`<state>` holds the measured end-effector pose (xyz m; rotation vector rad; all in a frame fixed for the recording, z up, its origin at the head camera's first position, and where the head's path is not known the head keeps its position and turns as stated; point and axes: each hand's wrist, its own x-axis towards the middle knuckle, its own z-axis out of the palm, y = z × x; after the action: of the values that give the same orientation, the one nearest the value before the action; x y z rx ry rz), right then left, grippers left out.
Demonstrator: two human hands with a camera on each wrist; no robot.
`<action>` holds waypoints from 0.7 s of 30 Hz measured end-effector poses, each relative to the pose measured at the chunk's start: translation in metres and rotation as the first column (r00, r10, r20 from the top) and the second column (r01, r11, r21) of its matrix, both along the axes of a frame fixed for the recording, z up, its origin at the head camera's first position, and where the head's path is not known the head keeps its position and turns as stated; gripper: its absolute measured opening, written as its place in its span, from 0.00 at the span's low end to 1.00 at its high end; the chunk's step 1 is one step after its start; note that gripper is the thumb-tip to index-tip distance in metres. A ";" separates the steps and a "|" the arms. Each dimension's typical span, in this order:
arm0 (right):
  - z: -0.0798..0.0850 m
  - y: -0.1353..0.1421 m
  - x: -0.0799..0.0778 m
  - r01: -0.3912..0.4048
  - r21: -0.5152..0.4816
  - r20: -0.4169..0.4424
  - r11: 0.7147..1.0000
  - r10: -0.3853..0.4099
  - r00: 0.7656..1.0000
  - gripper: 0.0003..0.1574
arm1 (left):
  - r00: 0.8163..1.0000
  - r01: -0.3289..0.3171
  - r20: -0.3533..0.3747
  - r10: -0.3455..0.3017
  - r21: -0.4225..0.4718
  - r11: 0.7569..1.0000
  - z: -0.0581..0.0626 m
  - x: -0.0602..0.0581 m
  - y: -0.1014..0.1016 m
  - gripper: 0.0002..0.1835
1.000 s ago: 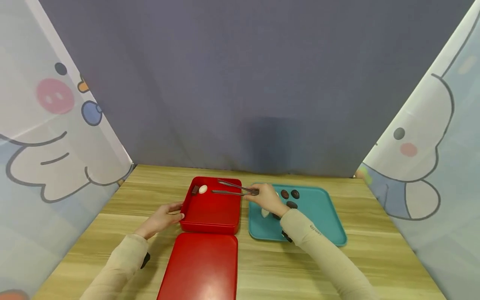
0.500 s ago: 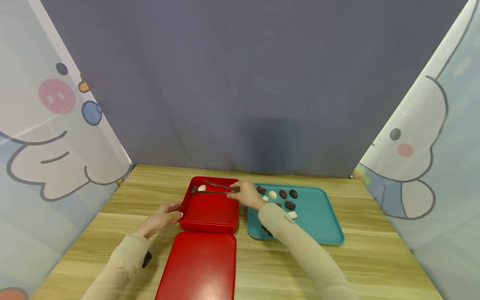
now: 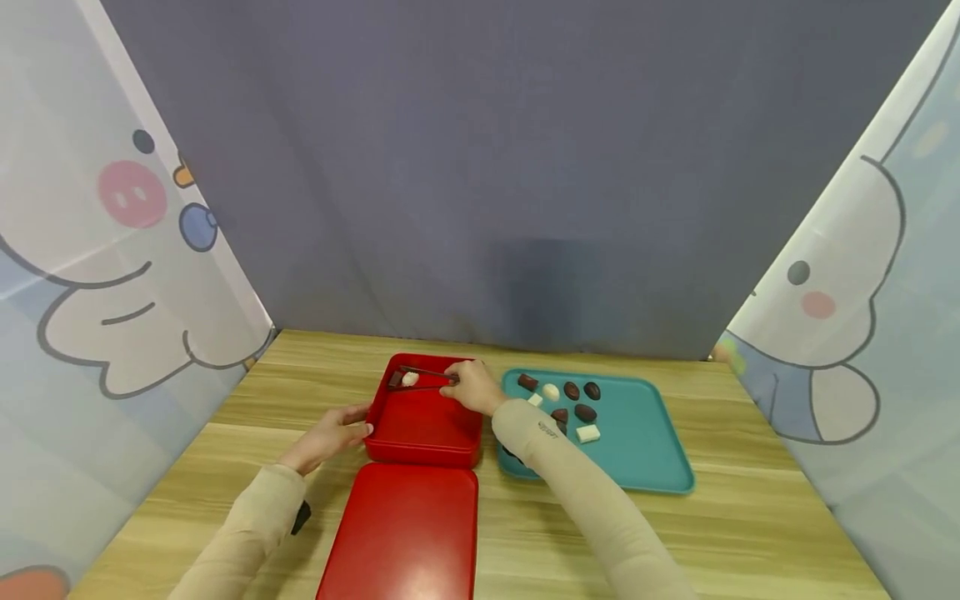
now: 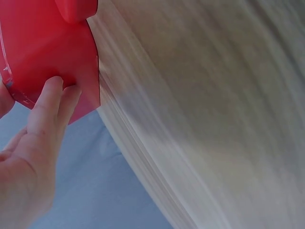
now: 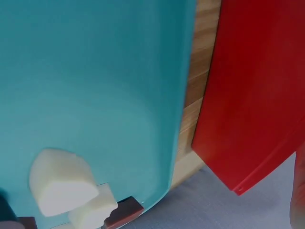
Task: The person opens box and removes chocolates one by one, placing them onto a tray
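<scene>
My right hand point(image 3: 472, 387) holds dark tongs point(image 3: 431, 386) inside the red box point(image 3: 427, 425). The tongs' two arms stand apart, one on either side of a small white piece point(image 3: 410, 379). Next to it, by the left wall, sits a dark brown piece point(image 3: 395, 379). My left hand point(image 3: 326, 437) grips the box's left wall near the front corner. In the left wrist view its fingers point(image 4: 47, 102) press the outer wall, and the thumb point(image 4: 5, 101) reaches over the rim. The right wrist view shows little of the right hand.
A teal tray point(image 3: 641, 450) stands right of the box, bearing several dark brown pieces point(image 3: 586, 413) and pale ones, including a white block point(image 3: 588, 433). The red lid point(image 3: 408, 533) lies in front of the box. A grey curtain point(image 3: 495, 167) closes off the back.
My right hand has moved left from over the tray to above the box, and the tongs' tips now reach the white piece. More of the tray's pieces show. The left hand stays put.
</scene>
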<state>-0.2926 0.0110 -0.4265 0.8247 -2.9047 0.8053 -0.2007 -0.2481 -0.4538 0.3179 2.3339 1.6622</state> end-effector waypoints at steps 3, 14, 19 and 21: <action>-0.001 -0.001 -0.003 0.011 0.000 0.007 1.000 -0.011 1.000 0.21 | 1.000 0.002 -0.005 -0.002 0.004 1.000 0.001 -0.001 0.001 0.31; -0.008 0.001 -0.011 0.056 0.028 0.022 0.998 -0.057 0.998 0.22 | 1.000 0.003 0.006 -0.003 -0.005 1.000 0.000 -0.001 0.006 0.30; -0.009 -0.003 -0.012 0.037 0.017 0.062 0.999 -0.038 0.997 0.23 | 1.000 0.002 -0.005 -0.002 -0.004 1.000 -0.001 0.000 0.003 0.30; -0.010 -0.004 -0.012 0.028 0.008 0.074 1.000 -0.028 0.997 0.23 | 1.000 -0.004 -0.009 0.004 -0.001 1.000 -0.001 0.000 0.002 0.30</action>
<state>-0.3050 0.0072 -0.4368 0.7692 -2.9772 0.8423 -0.2005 -0.2461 -0.4550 0.3219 2.3431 1.6653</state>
